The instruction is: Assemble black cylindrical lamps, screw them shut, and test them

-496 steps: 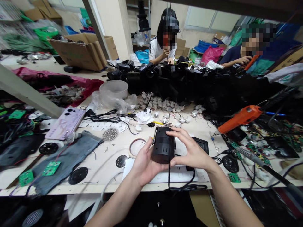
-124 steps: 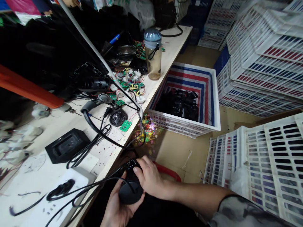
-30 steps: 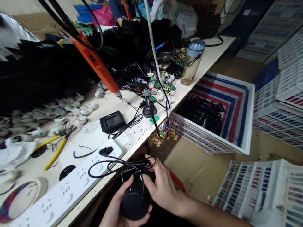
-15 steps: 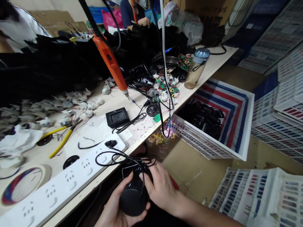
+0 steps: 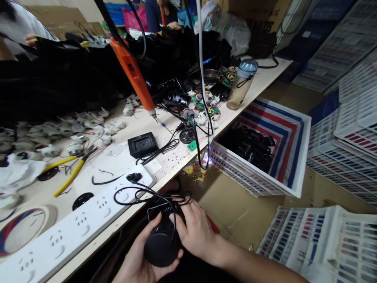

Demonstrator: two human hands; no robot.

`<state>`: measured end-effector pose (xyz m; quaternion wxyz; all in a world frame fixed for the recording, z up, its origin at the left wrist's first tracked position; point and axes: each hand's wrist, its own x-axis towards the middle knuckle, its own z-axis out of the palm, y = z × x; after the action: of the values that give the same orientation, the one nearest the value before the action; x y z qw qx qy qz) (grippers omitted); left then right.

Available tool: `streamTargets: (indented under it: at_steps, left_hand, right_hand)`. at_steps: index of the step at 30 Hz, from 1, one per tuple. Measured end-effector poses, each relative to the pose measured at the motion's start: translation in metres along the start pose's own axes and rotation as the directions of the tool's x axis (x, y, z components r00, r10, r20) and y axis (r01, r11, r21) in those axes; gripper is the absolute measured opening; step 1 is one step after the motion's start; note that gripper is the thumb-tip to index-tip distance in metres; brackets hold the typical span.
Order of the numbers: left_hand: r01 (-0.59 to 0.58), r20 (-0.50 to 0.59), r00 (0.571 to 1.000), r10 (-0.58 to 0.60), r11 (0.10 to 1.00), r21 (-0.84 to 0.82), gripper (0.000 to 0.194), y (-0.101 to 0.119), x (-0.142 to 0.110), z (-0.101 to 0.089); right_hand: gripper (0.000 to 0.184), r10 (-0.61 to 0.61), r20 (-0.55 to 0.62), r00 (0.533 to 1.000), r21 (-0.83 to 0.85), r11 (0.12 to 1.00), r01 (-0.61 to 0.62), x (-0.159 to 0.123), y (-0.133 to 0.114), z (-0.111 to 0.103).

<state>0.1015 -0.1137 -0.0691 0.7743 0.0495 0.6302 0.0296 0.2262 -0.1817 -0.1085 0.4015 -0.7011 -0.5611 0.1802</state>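
Note:
Between my two hands is a black cylindrical device [image 5: 161, 248], its round flat end tilted up toward me. My left hand [image 5: 138, 251] wraps it from the left, with the thumb along its side and fingertips showing under the round end. On the other side my right hand [image 5: 196, 228] grips its upper part, thumb pressed over the top. A black cable [image 5: 123, 199] lies looped above the device and runs down across it. The cable's loops hang over the table edge beside a white power strip [image 5: 92, 220], which has a black plug [image 5: 134, 177] in it.
An orange electric screwdriver [image 5: 134, 76] hangs over the bench. Yellow-handled pliers [image 5: 70, 177], a black square block [image 5: 143, 144], small motors [image 5: 75, 148] and a bottle [image 5: 241, 84] lie or stand there. A lined white crate [image 5: 304, 157] holds black parts. Other people sit behind a black heap [image 5: 73, 86].
The whole view has shifted slightly, so things sit a little farther left. Both hands keep the same hold on the black device. A co-worker's hand now shows at upper left.

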Motion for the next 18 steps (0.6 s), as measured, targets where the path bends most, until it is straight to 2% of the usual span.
streamTargets:
  at_steps: [18]
  left_hand:
    - [0.007, -0.023, 1.000, -0.007, 1.000, 0.005, 0.030, -0.0001, -0.0007, 0.0054]
  right_hand:
    - [0.038, 0.026, 0.035, 0.999, 0.006, 1.000, -0.027, -0.0006, 0.0008, -0.0011]
